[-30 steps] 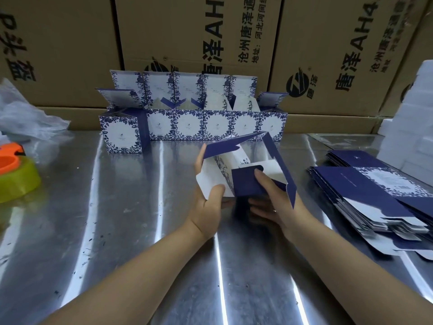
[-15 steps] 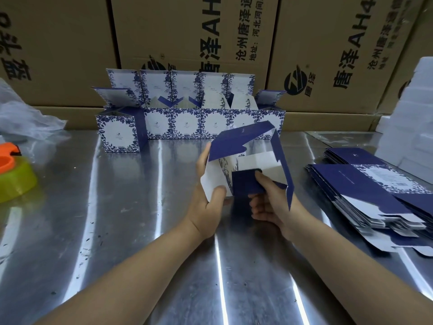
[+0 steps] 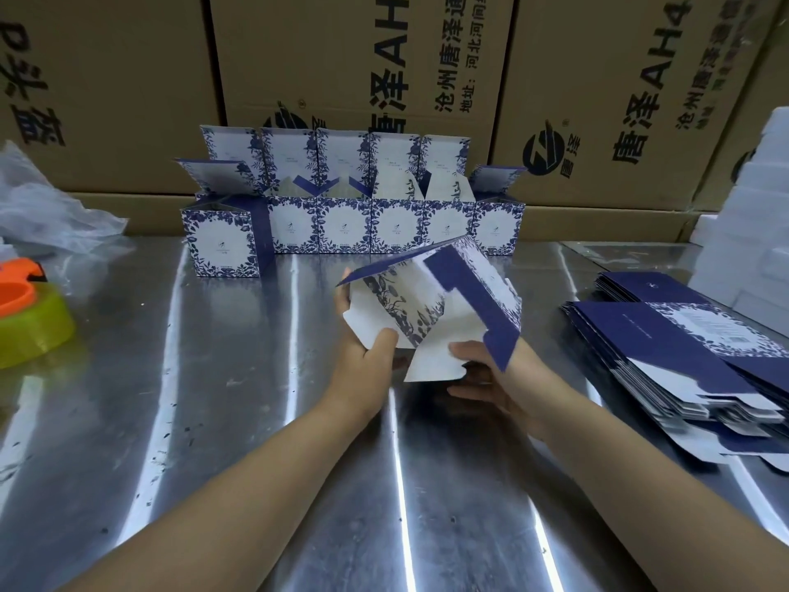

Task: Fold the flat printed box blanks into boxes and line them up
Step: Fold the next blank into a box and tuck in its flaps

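A half-folded blue and white printed box (image 3: 431, 305) hangs above the metal table (image 3: 239, 420), its flaps sticking out. My left hand (image 3: 367, 356) grips its left side, thumb on a white flap. My right hand (image 3: 495, 378) holds it from below on the right, thumb on a white bottom flap. Several folded boxes (image 3: 346, 224) stand in a row at the back, lids up. A stack of flat blanks (image 3: 683, 356) lies to the right.
Big brown cartons (image 3: 384, 70) wall off the back of the table. A yellow tape roll with an orange dispenser (image 3: 25, 326) sits at the left edge, crumpled clear plastic (image 3: 47, 211) behind it. White foam blocks (image 3: 755, 215) are piled at the far right.
The box has been turned in my hands: the dark blue flap by my right thumb is gone from view and a white bottom flap now faces me. Both hands kept their hold.
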